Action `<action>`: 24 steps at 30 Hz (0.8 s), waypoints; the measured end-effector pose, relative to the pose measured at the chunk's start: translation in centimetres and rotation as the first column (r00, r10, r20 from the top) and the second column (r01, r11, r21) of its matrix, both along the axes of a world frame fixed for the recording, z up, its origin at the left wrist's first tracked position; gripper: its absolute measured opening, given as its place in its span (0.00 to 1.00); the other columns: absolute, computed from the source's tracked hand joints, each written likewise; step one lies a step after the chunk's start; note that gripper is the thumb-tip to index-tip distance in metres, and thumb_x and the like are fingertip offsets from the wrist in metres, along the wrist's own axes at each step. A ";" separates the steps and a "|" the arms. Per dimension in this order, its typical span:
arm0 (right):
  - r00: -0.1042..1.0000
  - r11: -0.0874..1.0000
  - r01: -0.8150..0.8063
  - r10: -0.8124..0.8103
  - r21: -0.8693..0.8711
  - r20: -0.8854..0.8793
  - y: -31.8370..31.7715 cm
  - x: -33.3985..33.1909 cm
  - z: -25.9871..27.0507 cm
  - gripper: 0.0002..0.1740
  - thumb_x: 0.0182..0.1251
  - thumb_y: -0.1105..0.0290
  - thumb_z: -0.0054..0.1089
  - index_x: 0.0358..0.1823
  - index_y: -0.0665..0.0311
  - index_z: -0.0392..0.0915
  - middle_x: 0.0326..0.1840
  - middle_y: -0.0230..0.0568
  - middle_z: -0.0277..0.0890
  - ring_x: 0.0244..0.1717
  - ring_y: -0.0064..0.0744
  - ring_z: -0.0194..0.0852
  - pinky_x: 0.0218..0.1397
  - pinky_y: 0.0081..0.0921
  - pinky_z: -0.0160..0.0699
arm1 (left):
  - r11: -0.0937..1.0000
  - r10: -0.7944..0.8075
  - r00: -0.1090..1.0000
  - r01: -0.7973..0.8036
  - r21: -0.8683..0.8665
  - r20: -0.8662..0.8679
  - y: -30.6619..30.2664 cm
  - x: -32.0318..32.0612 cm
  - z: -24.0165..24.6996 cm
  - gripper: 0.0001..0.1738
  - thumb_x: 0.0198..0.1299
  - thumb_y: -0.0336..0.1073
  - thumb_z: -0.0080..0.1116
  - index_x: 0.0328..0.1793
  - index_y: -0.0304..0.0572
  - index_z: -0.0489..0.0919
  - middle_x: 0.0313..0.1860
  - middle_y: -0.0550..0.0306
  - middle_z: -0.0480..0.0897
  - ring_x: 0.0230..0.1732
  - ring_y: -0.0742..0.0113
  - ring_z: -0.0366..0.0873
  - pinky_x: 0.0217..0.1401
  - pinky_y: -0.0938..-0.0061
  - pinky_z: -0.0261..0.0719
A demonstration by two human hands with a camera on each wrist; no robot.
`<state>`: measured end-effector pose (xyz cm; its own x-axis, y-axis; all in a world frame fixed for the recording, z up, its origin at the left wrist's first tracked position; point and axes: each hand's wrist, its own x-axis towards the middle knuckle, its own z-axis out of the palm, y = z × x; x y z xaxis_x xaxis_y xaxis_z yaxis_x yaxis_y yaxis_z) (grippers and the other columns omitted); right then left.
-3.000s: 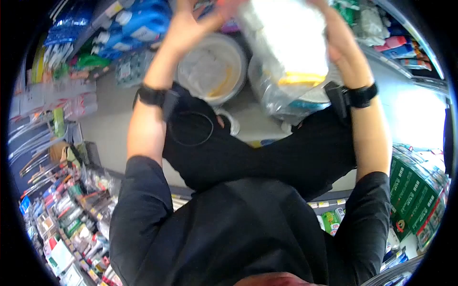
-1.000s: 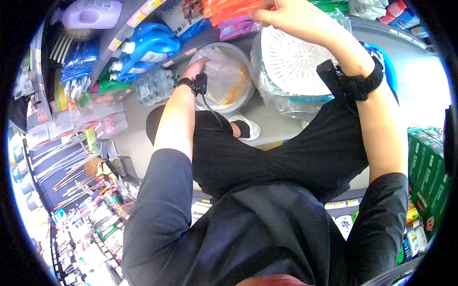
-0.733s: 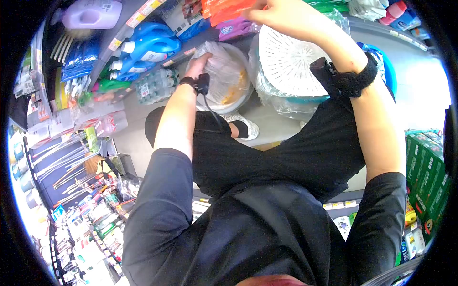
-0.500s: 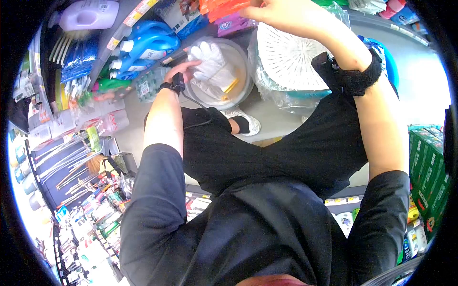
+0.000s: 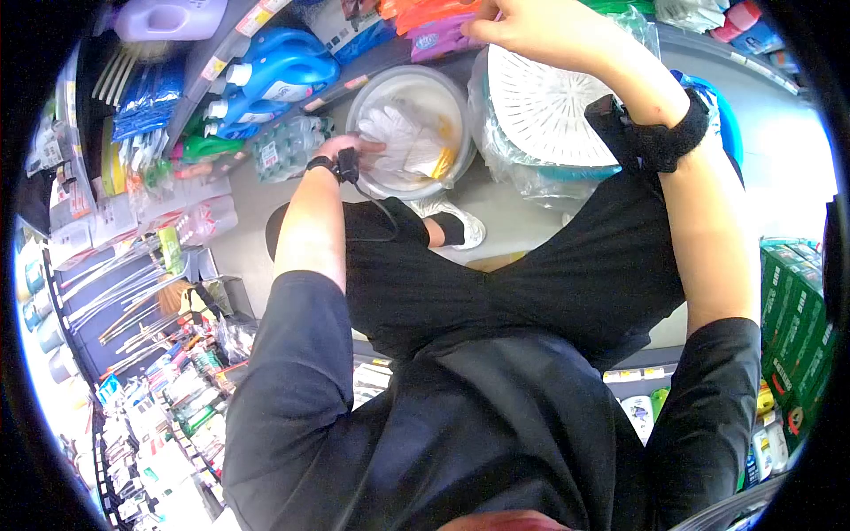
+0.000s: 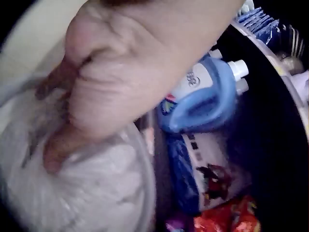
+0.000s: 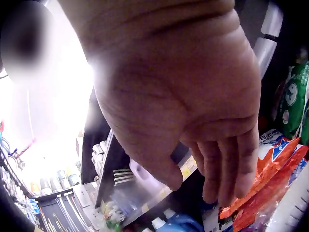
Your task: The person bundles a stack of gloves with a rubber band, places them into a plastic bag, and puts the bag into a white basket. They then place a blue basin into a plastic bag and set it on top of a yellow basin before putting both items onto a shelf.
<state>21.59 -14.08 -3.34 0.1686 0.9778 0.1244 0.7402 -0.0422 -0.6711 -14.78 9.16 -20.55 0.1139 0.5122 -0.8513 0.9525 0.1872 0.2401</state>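
Observation:
My left hand (image 5: 356, 149) is low inside a round white tub (image 5: 459, 97), at the left edge of a pack of white gloves (image 5: 403, 137) with yellow cuffs. In the left wrist view its thumb (image 6: 55, 152) and fingers take hold of the clear, crinkled plastic; the far fingertips are partly hidden. My right hand (image 5: 522, 26) is raised over a white slotted basket (image 5: 549, 111) wrapped in clear plastic. Its palm faces the right wrist camera, with fingers (image 7: 227, 164) loosely extended and nothing held. Orange packs (image 7: 265, 179) are beside those fingers.
Blue detergent bottles (image 5: 279, 75) line the shelf at upper left, with a pack of bottles (image 5: 292, 150) on the floor below. A blue basin (image 5: 726, 128) stands beside the basket. Green cartons (image 5: 797, 310) are at right, and packed shelves (image 5: 168, 407) fill the lower left.
A bright white bundle held up earlier is gone from the hands. The left hand raised the glove pack within the tub, then lowered it. The right hand stays over the basket.

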 end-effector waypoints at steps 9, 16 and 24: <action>0.993 0.992 -0.112 0.114 0.063 -0.016 -0.3 0.1 -0.2 0.19 0.65 0.63 0.57 0.42 0.75 0.83 0.42 0.65 0.83 0.47 0.61 0.83 0.55 0.48 0.80 | -0.071 -0.978 0.056 0.820 0.568 -0.202 -0.7 8.0 -3.2 0.52 0.32 0.35 0.79 0.73 0.46 0.73 0.72 0.48 0.75 0.72 0.45 0.72 0.79 0.57 0.65; 0.995 0.992 -0.078 0.084 -0.100 0.054 -0.7 -0.1 0.0 0.18 0.65 0.62 0.57 0.39 0.74 0.83 0.40 0.65 0.83 0.45 0.61 0.83 0.51 0.48 0.80 | -0.179 -0.954 -0.134 0.972 0.151 -0.266 -3.7 7.7 -6.0 0.50 0.42 0.40 0.73 0.78 0.51 0.68 0.77 0.56 0.70 0.73 0.53 0.71 0.78 0.55 0.64; 0.991 0.990 -0.125 0.128 -0.064 0.049 -0.8 0.1 0.9 0.17 0.65 0.63 0.58 0.36 0.74 0.83 0.36 0.63 0.83 0.41 0.60 0.84 0.47 0.48 0.81 | -0.156 -0.975 -0.104 0.950 0.272 -0.198 -2.1 3.5 -6.7 0.47 0.39 0.35 0.75 0.73 0.40 0.72 0.66 0.44 0.78 0.67 0.48 0.75 0.71 0.59 0.72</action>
<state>21.67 -14.89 -2.46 0.0378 0.9969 0.0695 0.7765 0.0144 -0.6299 -11.30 7.08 -27.24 0.7264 -0.0547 -0.6851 0.0081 -0.9961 0.0880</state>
